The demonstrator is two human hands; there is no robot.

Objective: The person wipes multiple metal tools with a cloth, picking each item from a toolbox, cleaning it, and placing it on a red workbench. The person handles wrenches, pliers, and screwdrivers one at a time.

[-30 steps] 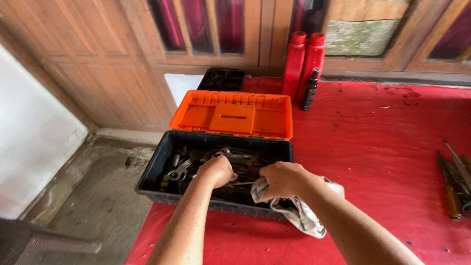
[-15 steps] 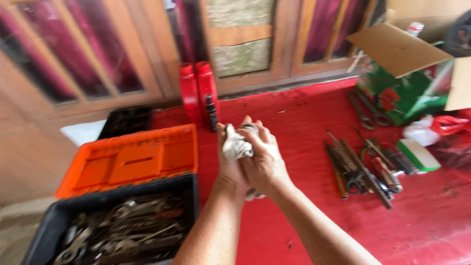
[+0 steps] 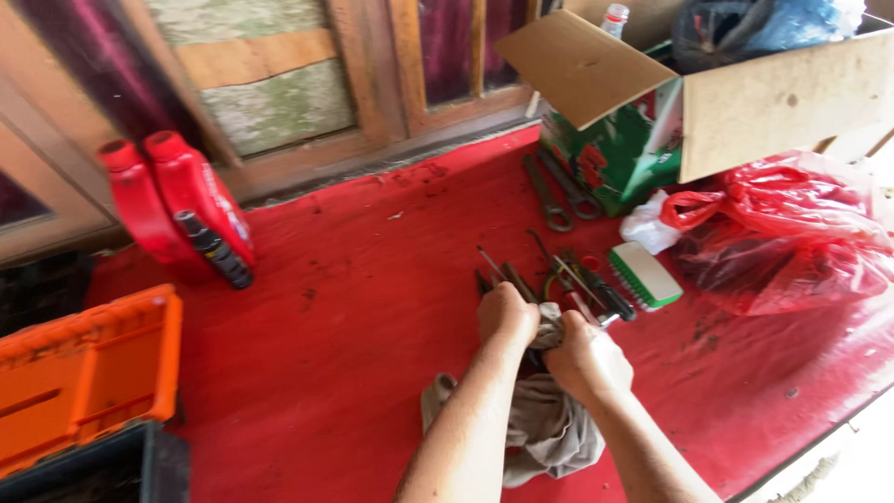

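Observation:
My left hand (image 3: 507,313) and my right hand (image 3: 587,358) are close together over a red-covered table (image 3: 372,307). Both are closed around a grey rag (image 3: 545,419) that hangs down onto the table below them. The rag wraps something between the hands, and a short metal end pokes out by my right hand; what it is cannot be made out. Just beyond my hands lies a pile of dark metal hand tools (image 3: 559,275).
Two large wrenches (image 3: 559,196) lie by an open cardboard box (image 3: 689,102). A white and green brush (image 3: 644,275) and red plastic bags (image 3: 792,233) are at the right. Red bottles (image 3: 177,210) stand at the back left; an orange toolbox tray (image 3: 84,373) is at the left edge.
My hands left the black toolbox with the rag, lifted it, and moved right; they are now low over the table beside the tool pile. The view swung right.

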